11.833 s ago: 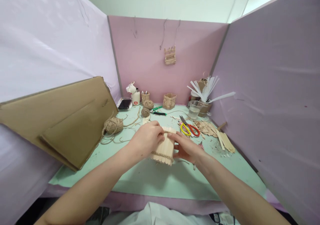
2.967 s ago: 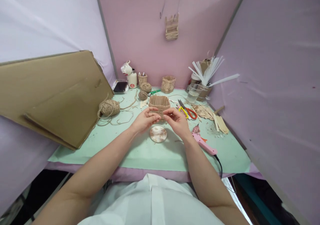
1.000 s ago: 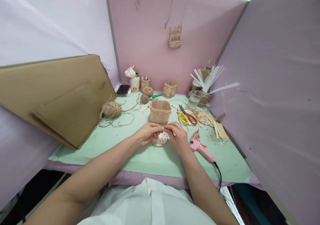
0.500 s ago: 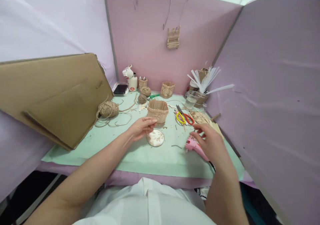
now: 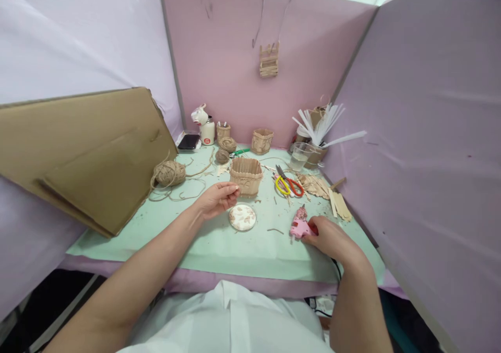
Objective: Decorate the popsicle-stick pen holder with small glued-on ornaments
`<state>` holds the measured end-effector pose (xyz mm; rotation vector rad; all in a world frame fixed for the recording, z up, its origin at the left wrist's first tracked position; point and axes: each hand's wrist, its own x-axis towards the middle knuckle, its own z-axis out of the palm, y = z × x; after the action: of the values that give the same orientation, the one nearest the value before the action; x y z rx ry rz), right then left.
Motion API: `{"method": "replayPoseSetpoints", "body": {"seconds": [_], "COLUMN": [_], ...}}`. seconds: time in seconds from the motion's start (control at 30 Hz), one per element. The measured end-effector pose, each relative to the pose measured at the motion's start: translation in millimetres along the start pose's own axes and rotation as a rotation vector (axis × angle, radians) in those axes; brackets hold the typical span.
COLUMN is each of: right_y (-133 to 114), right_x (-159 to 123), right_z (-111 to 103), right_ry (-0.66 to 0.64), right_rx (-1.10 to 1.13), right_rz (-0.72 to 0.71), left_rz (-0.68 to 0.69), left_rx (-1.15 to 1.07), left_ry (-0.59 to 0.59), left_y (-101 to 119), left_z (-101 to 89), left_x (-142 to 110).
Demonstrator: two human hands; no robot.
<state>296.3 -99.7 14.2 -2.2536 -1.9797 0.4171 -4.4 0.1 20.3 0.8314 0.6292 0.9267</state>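
My right hand (image 5: pixel 329 238) is closed around the handle of a pink hot glue gun (image 5: pixel 300 228) lying at the right of the table, its cord running off the front edge. With thumb and fingertips pinched, my left hand (image 5: pixel 218 198) hovers in front of a small woven basket (image 5: pixel 246 176); whatever it pinches is too small to make out. Just below that hand sits a round white dish (image 5: pixel 242 217) with tan flakes on it. Scissors (image 5: pixel 288 184) with yellow and red handles lie between the basket and the glue gun.
A twine ball (image 5: pixel 169 173) and a leaning cardboard sheet (image 5: pixel 86 154) are at the left. A second basket (image 5: pixel 262 141) stands at the back. Flat wood strips (image 5: pixel 340 204), a plastic cup (image 5: pixel 299 156) and white sticks (image 5: pixel 319 126) occupy the right side.
My right hand has come down from above the glue gun and taken hold of its handle. My left hand stays pinched in nearly the same spot.
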Motion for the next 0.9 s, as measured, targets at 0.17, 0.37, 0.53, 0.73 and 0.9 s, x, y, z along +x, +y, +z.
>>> {"method": "replayPoseSetpoints", "body": {"seconds": [0.17,0.37,0.53,0.73,0.9], "right_y": [5,-27,-67,-86,-88], "right_x": [-16,-32,-35,-35,-31], "right_z": [-18,-14,10,22,30], "right_ry": [0.104,0.268,0.199,0.274,0.318], "right_rx": [0.244,0.833,0.991,0.892,0.887], "right_rz": [-0.174,-0.271,-0.302,-0.346,-0.332], "left_rz": [0.001,0.024,0.034,0.073,0.098], "left_rx": [-0.027,-0.022,-0.009,0.033,0.089], "left_ry": [-0.05,-0.089,-0.083,-0.053,-0.053], "left_y": [-2,-4,-5,-7,-9], "left_z": [-3.1,-5.0,-3.9,-4.2,-6.2], "left_x": [1,1,0,0,2]}}
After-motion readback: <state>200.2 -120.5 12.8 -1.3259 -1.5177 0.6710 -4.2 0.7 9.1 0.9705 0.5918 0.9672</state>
